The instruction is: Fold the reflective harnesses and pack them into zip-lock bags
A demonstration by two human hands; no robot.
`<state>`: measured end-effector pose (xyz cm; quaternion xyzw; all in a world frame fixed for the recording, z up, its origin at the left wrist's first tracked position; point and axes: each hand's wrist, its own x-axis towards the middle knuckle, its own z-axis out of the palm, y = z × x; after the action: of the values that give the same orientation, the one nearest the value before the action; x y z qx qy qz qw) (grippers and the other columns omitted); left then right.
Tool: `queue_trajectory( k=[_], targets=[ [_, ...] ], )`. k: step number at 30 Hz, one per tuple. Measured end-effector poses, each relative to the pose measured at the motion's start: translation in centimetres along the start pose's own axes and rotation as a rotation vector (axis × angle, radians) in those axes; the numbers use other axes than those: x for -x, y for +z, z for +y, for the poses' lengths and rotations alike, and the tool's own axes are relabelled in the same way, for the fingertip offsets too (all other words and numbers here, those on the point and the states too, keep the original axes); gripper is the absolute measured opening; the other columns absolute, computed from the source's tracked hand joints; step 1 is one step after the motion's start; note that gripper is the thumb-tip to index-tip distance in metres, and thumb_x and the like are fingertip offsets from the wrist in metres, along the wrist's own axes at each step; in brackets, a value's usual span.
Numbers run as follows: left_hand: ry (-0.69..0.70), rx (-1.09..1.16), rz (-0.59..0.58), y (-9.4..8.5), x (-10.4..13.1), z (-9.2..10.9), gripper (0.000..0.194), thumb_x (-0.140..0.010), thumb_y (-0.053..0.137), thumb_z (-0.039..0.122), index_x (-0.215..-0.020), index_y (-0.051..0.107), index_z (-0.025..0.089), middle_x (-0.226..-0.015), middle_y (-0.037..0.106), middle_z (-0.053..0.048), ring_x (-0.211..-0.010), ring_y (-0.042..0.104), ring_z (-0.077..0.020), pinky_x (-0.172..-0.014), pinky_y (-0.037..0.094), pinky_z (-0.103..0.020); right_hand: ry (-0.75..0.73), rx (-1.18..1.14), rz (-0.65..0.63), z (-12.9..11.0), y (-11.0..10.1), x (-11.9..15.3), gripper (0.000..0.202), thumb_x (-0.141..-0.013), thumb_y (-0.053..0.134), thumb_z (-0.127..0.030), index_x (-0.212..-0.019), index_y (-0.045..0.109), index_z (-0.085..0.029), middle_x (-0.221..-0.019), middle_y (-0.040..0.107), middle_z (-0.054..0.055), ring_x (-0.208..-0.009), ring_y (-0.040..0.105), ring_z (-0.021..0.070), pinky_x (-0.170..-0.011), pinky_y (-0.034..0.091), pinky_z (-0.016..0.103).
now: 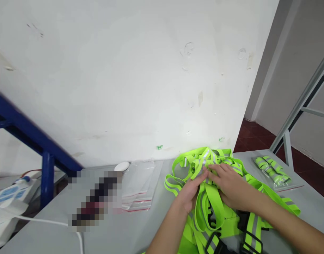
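Note:
A tangled pile of neon-green straps (230, 225) with grey reflective stripes and black buckles lies at the centre right of the grey table. My left hand (190, 192) and my right hand (229, 183) meet on top of it, their fingertips close together. Both hold a gathered part of the green strap, and strap loops hang down between and below them. My left palm is partly turned up, while the back of my right hand faces the camera. The exact finger grip is partly hidden by the strap.
Clear zip bags (139, 183) and a white round object (122, 167) lie left on the table (119, 233), beside a pixelated item. A bagged strap bundle (273, 170) lies right. A blue frame (47, 176), white cable (45, 220) and metal frame (300, 102) flank the table.

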<state>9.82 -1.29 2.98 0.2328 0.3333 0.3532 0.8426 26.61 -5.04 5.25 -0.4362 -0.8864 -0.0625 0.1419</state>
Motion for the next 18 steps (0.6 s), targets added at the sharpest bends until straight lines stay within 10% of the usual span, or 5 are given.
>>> queue_trajectory(
  k=[5,11,18],
  targets=[
    [-0.015,-0.153,-0.030,-0.5,0.1,-0.9,0.049,-0.064,0.085,0.025,-0.108,0.069,0.010,-0.092,0.075,-0.015,-0.082,0.073,-0.0300,-0.079,0.057,-0.041,0.251,-0.515,-0.101,3.1,-3.1,0.6,0.081,-0.087,0.059,-0.033,-0.153,0.011,-0.032,-0.143,0.043,0.010,-0.119,0.053,0.0239,-0.083,0.053,0.033],
    [0.079,-0.260,-0.107,0.0,0.3,-1.8,0.057,-0.063,0.086,0.034,-0.115,0.067,0.017,-0.108,0.073,-0.013,-0.099,0.068,-0.0306,-0.088,0.052,-0.042,0.285,-0.722,-0.239,4.6,-2.4,-0.1,0.054,-0.080,0.069,-0.042,-0.130,0.054,-0.028,-0.117,0.066,0.005,-0.101,0.064,0.0254,-0.080,0.054,0.035],
    [0.009,-0.379,-0.074,0.6,-0.3,-2.5,0.044,-0.064,0.084,0.038,-0.098,0.072,0.013,-0.088,0.075,-0.012,-0.086,0.071,-0.0303,-0.080,0.054,-0.042,0.400,-0.425,-0.014,3.9,-1.0,0.4,0.037,-0.077,0.071,-0.028,-0.113,0.063,-0.025,-0.107,0.067,0.005,-0.095,0.064,0.0264,-0.076,0.050,0.035]
  ],
)
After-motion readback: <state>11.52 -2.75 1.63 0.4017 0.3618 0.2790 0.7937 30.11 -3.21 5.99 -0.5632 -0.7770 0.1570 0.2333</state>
